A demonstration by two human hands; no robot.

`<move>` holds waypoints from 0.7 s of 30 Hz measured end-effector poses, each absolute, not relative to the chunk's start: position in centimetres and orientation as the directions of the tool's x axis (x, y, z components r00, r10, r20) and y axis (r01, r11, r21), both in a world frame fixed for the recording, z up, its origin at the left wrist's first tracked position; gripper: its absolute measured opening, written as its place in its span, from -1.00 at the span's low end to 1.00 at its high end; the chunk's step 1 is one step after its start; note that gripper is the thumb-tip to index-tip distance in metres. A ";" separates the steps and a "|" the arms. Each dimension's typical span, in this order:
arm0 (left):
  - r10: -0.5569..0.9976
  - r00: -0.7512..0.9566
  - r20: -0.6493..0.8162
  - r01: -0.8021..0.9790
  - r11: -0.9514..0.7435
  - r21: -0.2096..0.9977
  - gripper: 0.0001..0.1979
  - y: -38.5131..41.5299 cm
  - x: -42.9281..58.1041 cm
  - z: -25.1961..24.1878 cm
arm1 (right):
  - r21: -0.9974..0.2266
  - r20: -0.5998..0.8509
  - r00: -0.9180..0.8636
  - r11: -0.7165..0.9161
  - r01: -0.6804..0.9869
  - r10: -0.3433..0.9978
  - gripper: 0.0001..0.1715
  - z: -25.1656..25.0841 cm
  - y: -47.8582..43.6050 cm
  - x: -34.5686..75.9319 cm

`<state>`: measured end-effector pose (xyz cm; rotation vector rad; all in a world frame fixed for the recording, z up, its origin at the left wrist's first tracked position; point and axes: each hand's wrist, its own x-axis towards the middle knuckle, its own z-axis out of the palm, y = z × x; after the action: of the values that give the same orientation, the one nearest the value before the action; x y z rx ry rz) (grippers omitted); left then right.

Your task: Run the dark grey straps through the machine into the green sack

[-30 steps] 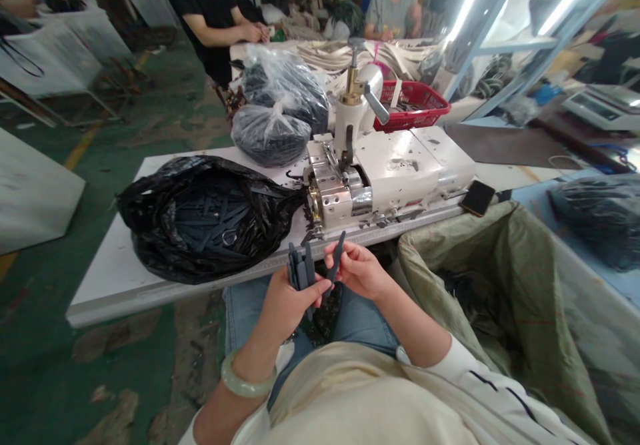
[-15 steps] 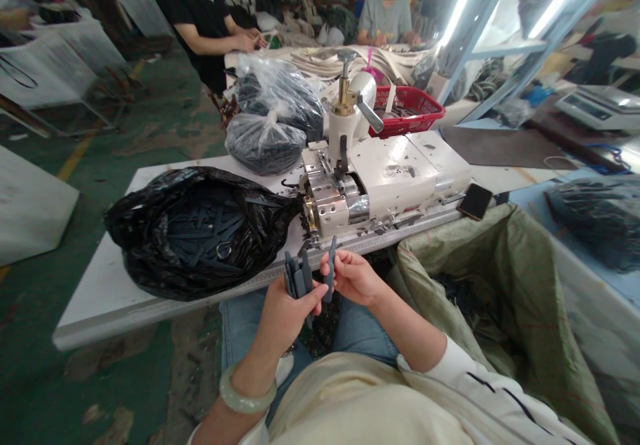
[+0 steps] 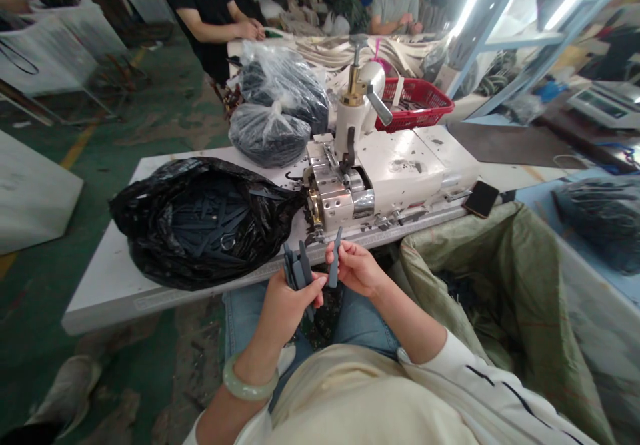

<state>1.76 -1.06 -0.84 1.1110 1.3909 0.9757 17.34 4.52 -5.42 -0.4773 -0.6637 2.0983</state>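
My left hand (image 3: pixel 286 301) is closed around a bundle of dark grey-blue strips (image 3: pixel 299 268), which stand upright out of the fist. Between the thumb and fingers of my right hand (image 3: pixel 361 268) is a single strip (image 3: pixel 335 261) of the same colour, held nearly vertical just right of the bundle. Both hands are over my lap, in front of the table edge. Just beyond them stands a cream skiving-type machine (image 3: pixel 345 198) with a metal front. To its left, an open black plastic bag (image 3: pixel 145 258) holds many similar strips (image 3: pixel 210 215).
Clear plastic bags (image 3: pixel 273 135) of dark pieces sit behind the machine, near a red basket (image 3: pixel 425 115). A phone (image 3: pixel 481 199) lies at the table's right end. An open green sack (image 3: pixel 530 265) stands at my right. Two people (image 3: pixel 205 11) work across the table.
The single strip in my right hand has moved slightly away from my left hand's bundle. The view has shifted a little, and a shoe now shows at lower left.
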 end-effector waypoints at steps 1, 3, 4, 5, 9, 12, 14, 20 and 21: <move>0.972 -0.010 -0.236 0.108 0.235 0.966 -0.81 -1.1 1.7 -0.8 | -0.613 -0.091 -0.554 -0.485 -0.624 0.827 -0.77 -5.4 4.5 17.4; 0.971 -0.012 -0.237 0.098 0.237 0.966 -0.80 -1.1 1.7 -0.8 | -0.616 -0.094 -0.547 -0.480 -0.625 0.832 -0.77 -5.4 4.5 17.4; 0.971 -0.014 -0.239 0.089 0.239 0.967 -0.80 -1.1 1.7 -0.9 | -0.620 -0.099 -0.541 -0.477 -0.623 0.835 -0.76 -5.4 4.5 17.5; 0.971 -0.018 -0.240 0.079 0.241 0.967 -0.80 -1.2 1.7 -0.9 | -0.626 -0.105 -0.534 -0.473 -0.620 0.839 -0.75 -5.3 4.6 17.5; 0.970 -0.012 -0.243 0.070 0.244 0.967 -0.80 -1.3 1.7 -1.1 | -0.674 -0.153 -0.458 -0.431 -0.600 0.876 -0.74 -5.3 4.6 17.5; 0.971 0.000 -0.240 0.063 0.240 0.969 -0.81 -1.4 1.7 -1.2 | -0.725 -0.203 -0.356 -0.385 -0.572 0.912 -0.70 -5.2 4.7 17.4; 0.969 -0.007 -0.245 0.042 0.245 0.969 -0.82 -1.5 1.7 -1.2 | -0.745 -0.230 -0.314 -0.374 -0.552 0.921 -0.65 -5.1 4.7 17.3; 0.966 -0.007 -0.257 0.047 0.257 0.965 -0.83 -1.6 1.8 -1.2 | -0.760 -0.245 -0.269 -0.357 -0.543 0.931 -0.60 -4.8 4.6 17.3; 0.966 -0.007 -0.257 0.052 0.257 0.965 -0.83 -1.5 1.8 -1.2 | -0.763 -0.242 -0.265 -0.352 -0.542 0.933 -0.59 -4.7 4.6 17.3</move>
<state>1.79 -1.54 -1.18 1.0522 1.3599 0.9901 17.34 4.57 -4.74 -0.8462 -0.6786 1.8040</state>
